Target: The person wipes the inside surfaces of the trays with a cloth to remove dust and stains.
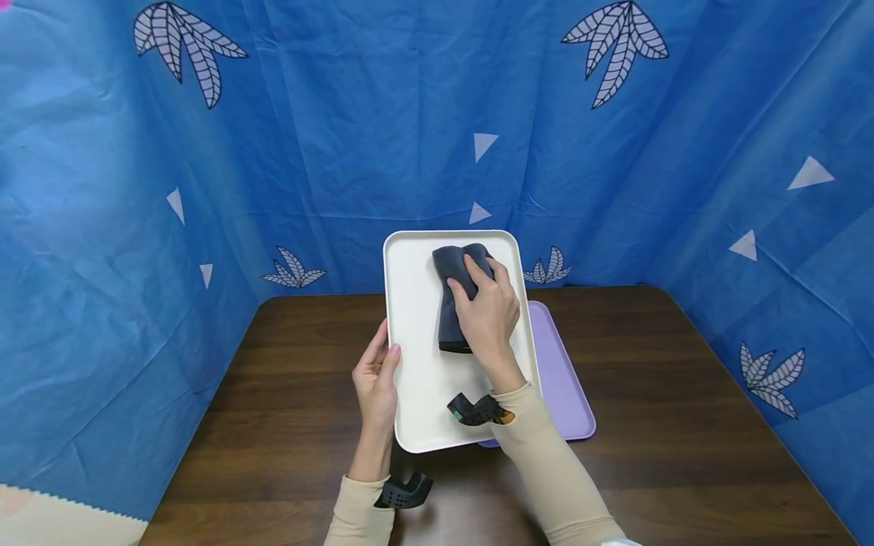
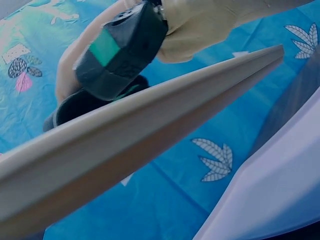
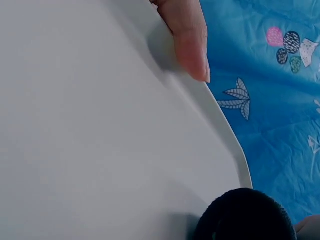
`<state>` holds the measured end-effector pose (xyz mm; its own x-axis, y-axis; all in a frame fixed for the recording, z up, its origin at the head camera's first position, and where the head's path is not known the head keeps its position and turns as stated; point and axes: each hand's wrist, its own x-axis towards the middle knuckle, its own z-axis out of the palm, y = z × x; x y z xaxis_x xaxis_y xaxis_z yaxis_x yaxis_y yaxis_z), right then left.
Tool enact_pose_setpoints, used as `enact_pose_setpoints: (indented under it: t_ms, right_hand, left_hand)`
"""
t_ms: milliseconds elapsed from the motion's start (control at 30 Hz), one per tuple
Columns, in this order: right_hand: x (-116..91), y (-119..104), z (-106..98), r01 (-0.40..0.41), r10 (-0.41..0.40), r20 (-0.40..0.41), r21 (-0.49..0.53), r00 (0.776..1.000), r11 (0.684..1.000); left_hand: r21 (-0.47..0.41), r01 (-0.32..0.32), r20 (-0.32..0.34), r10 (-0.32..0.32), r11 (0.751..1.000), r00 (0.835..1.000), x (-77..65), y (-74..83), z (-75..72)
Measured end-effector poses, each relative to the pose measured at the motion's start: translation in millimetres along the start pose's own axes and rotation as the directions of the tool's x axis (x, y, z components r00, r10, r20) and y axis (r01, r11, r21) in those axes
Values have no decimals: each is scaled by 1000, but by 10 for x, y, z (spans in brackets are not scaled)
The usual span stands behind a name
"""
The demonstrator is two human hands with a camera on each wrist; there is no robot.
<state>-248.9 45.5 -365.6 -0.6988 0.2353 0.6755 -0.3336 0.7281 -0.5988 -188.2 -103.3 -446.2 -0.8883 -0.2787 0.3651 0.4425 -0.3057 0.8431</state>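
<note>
A white rectangular tray (image 1: 419, 379) is held up and tilted above the table. My left hand (image 1: 377, 379) grips its left edge, thumb over the rim and the other fingers behind it. In the right wrist view, the left thumb lies on the rim of the white tray (image 3: 100, 110). My right hand (image 1: 490, 311) holds a folded dark grey cloth (image 1: 451, 322) against the upper right part of the tray's inner face. The cloth (image 3: 245, 217) also shows as a dark roll at the bottom of the right wrist view. A purple tray (image 1: 563, 379) lies on the table, partly hidden behind the white one.
The brown wooden table (image 1: 287, 409) extends to both sides of the trays. A blue patterned curtain (image 1: 382, 136) hangs behind it and along both sides. Each wrist wears a black camera mount, such as the left one (image 1: 404, 491).
</note>
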Motion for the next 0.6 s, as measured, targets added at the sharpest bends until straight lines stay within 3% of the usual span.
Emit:
enact_pose_setpoints:
  t_ms: [600]
  right_hand:
    - [-232,-292,128,184,-184,63,3,981,983]
  left_hand:
    - [9,-32,5,32,999,999,-3,-6,14]
